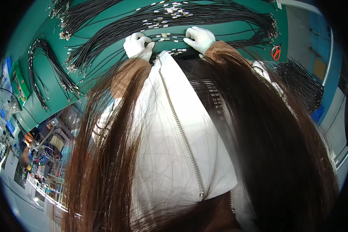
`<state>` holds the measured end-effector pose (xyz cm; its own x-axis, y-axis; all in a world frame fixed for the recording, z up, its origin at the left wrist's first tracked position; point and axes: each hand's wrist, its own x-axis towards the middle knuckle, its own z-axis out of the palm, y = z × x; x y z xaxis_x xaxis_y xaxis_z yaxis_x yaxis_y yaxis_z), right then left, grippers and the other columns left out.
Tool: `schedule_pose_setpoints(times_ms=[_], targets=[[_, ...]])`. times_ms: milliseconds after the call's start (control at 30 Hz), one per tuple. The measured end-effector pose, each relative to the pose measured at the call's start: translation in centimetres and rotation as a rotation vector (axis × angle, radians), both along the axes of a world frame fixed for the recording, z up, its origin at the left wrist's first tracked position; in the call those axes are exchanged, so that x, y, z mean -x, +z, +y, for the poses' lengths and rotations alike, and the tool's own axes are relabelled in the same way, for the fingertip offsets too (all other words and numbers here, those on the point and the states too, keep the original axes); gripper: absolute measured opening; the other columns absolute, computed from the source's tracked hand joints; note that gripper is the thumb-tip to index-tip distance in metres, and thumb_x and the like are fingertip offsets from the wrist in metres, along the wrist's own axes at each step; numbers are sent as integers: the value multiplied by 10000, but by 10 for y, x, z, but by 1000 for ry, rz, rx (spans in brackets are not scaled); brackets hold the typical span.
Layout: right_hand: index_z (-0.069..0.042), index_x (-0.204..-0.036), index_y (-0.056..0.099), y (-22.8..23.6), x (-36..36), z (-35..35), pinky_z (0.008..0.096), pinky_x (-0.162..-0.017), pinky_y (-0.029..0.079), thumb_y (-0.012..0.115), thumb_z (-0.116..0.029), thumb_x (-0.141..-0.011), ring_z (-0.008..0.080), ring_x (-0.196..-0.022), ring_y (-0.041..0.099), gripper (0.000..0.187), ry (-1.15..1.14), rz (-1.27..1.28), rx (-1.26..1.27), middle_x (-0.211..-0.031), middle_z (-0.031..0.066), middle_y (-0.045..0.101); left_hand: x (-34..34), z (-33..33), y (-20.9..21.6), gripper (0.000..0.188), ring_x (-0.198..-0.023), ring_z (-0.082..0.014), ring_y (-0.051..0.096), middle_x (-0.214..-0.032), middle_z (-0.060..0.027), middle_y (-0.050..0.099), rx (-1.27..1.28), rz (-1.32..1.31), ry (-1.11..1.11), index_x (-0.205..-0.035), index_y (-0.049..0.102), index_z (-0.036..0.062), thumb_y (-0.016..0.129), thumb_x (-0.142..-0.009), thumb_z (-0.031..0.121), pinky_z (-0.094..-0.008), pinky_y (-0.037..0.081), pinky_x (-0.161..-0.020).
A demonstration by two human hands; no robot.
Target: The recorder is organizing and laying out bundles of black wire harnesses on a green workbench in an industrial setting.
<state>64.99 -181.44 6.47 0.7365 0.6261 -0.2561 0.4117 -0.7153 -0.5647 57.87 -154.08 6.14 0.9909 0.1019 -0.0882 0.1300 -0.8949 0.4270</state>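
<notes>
Head view shows me both gloved hands pressed down on the green mat [236, 29], which I take as my landmark. My left hand [137, 45] sits near the mat's near edge, fingers curled onto a bundle of black cables [170, 38] with small metal end fittings; whether it pinches a strand I cannot tell. My right hand [199, 38] lies just beside it on the same bundle, fingers bent and touching the strands, grip likewise unclear. More black cable fans [104, 42] spread across the mat toward its far side, and a separate looped bunch [40, 69] lies at its left end. Red-handled scissors [275, 52] rest at the mat's right end. Long brown hair [266, 135] and a white zipped jacket [174, 135] fill the foreground.
</notes>
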Motion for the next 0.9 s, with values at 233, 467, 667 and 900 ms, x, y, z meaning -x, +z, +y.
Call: schedule_pose_setpoints(times_ms=[233, 467, 667, 900], targets=[[-124, -985, 602, 2, 2, 0, 439, -787, 476, 667, -386, -872, 303, -905, 612, 293, -16, 8, 13, -943, 76, 598, -5, -2, -3, 168, -1082, -265, 549, -1041, 6, 659, -10, 20, 40, -802, 772, 207, 830, -692, 320, -388, 454, -949], [-142, -913, 661, 20, 17, -3, 401, -832, 479, 767, -322, -794, 270, -929, 609, 240, 46, -64, -66, -899, 41, 604, -6, -6, -3, 199, -1067, -267, 573, -1025, -14, 674, -34, 25, 128, -795, 778, 189, 818, -689, 352, -395, 465, -951], [-156, -916, 697, 7, 16, -8, 420, -838, 478, 702, -318, -855, 276, -957, 597, 174, 155, -12, -56, -912, 38, 600, 5, -12, 11, 190, -1044, -274, 572, -1016, -23, 663, 28, -90, 49, -832, 760, 184, 820, -687, 292, -403, 466, -934], [-151, -893, 687, 3, 14, -4, 403, -819, 486, 654, -318, -896, 264, -943, 597, 170, 86, -64, -33, -903, 33, 598, 37, -18, 8, 186, -950, -294, 600, -944, -33, 675, 90, 45, -72, -864, 761, 173, 792, -744, 312, -416, 471, -877]])
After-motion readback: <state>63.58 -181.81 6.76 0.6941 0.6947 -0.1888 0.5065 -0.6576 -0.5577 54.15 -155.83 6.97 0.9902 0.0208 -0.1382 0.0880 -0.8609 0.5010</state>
